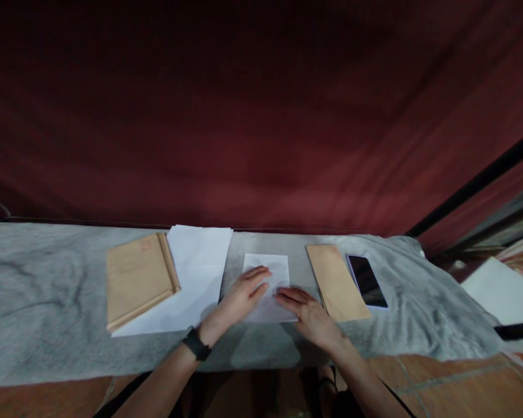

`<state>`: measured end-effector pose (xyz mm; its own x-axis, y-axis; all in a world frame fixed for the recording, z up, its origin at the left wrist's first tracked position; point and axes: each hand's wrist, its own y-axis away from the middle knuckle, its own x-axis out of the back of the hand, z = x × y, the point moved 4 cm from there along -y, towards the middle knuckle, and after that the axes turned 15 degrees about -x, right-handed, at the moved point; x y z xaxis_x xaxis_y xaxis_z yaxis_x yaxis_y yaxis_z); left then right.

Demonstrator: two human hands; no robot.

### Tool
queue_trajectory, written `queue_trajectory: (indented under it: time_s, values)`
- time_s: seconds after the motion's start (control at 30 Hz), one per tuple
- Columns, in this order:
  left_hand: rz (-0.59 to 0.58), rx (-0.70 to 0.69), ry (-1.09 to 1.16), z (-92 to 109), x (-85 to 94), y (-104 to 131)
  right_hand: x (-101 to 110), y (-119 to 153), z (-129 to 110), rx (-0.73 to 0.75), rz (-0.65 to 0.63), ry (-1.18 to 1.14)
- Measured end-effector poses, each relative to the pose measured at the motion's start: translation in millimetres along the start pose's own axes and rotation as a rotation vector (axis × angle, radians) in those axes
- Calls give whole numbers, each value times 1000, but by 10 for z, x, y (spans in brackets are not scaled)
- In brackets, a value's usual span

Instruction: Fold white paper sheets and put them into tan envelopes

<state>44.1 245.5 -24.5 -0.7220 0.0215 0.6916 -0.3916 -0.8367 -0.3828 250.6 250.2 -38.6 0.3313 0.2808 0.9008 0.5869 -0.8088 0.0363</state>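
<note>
A folded white sheet of paper [265,313] lies on the grey cloth between my hands. My left hand [240,295] rests on its left part, fingers stretched towards the middle. On the sheet's right side lie the fingertips of my right hand [307,310], with the fingers extended and flat. Just right of that hand is a single brown envelope [337,284]. To the left are large white sheets [200,273], partly covered by a stack of brown envelopes [139,276]. Part of the folded sheet is hidden under my hands.
A phone [368,281] lies beside the single envelope, near its right edge. Grey cloth [39,313] covers the long surface. Behind it hangs a dark red curtain [261,145]. At the right are a black bar [475,183] and a white panel [505,293].
</note>
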Motion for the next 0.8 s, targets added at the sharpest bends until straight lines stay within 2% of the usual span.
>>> queue_trajectory:
  time_s: [0.07, 0.1, 0.17, 0.4, 0.63, 0.7, 0.8]
  values:
    - [-225, -76, 2, 101, -195, 7, 21, 20, -51, 30, 2, 10]
    - [-302, -82, -18, 125, -276, 20, 26, 27, -72, 37, 9, 17]
    - [-368, -71, -74, 127, -384, 36, 13, 40, -93, 33, 24, 43]
    - [-335, -71, -223, -60, -443, -124, -117, 98, -66, 32, 24, 137]
    - [-265, 50, -318, -282, -421, -332, -128, 119, -36, 38, 19, 157]
    - [-250, 68, -327, -271, -450, -365, -121, 117, -42, 49, 17, 156]
    - [-291, -30, -283, -147, -542, -399, -104, 115, -59, 64, 18, 151]
